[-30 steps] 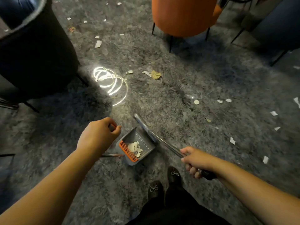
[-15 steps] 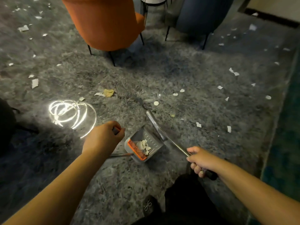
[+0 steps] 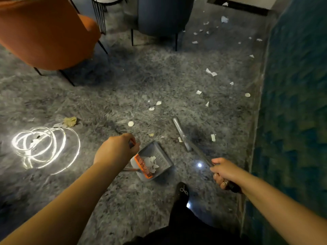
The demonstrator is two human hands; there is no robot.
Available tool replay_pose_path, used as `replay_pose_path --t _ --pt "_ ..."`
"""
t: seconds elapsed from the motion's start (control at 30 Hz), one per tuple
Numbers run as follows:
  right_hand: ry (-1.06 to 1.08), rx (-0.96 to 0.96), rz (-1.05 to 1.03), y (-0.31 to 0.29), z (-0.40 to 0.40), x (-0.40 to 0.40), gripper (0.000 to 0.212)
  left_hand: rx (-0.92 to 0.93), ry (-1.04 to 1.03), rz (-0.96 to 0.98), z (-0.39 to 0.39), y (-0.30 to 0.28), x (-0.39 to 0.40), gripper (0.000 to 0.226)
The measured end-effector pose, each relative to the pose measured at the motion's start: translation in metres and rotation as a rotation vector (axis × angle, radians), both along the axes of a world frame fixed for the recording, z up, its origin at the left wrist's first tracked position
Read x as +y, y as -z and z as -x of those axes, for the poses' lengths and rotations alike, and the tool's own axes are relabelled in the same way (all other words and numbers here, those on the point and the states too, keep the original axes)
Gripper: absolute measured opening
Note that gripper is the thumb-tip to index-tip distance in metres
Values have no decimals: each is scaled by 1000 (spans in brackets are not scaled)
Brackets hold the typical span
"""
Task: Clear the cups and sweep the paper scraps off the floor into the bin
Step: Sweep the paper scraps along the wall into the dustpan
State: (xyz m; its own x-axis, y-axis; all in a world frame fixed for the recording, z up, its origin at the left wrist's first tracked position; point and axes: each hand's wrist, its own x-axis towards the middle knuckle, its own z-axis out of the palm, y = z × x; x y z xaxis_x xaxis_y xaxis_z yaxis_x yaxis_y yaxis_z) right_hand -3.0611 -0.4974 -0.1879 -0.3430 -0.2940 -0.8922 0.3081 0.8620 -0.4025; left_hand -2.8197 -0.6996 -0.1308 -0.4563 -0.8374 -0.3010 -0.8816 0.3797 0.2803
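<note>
The left hand (image 3: 116, 150) is curled around the handle of the grey plastic dustpan with an orange comb edge (image 3: 153, 161), which holds white paper scraps (image 3: 151, 162). The right hand (image 3: 223, 172) grips the thin metal broom handle (image 3: 198, 150). More torn white paper pieces (image 3: 211, 73) lie scattered on the grey speckled floor (image 3: 123, 89), toward the orange chair (image 3: 44, 32).

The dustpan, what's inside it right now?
Inside the dustpan lie a few white paper scraps, beside its orange comb. The left hand covers its handle; anything beneath the scraps is hidden.
</note>
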Motion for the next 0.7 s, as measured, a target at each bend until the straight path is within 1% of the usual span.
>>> replay_pose_path --t 0.1,0.2,0.4,0.47,0.53,0.63,0.7 --pt "46 32 3 -6 45 5 21 7 23 -15 44 6 -8 20" --pt "93 38 0 1 87 11 16 -9 41 -30 77 11 -18 20" --pt "222 81 -52 31 152 20 43 -33 18 7 113 10 -36 23" --pt "248 93 -72 38 168 19 48 -41 33 20 121 8 -38 23" --pt "251 86 -78 44 180 16 49 -44 31 32 126 9 -38 20" --pt "215 94 -112 47 187 9 41 -42 30 40 131 11 -37 19" --pt "193 87 -119 48 187 4 44 -38 44 50 132 13 -37 20"
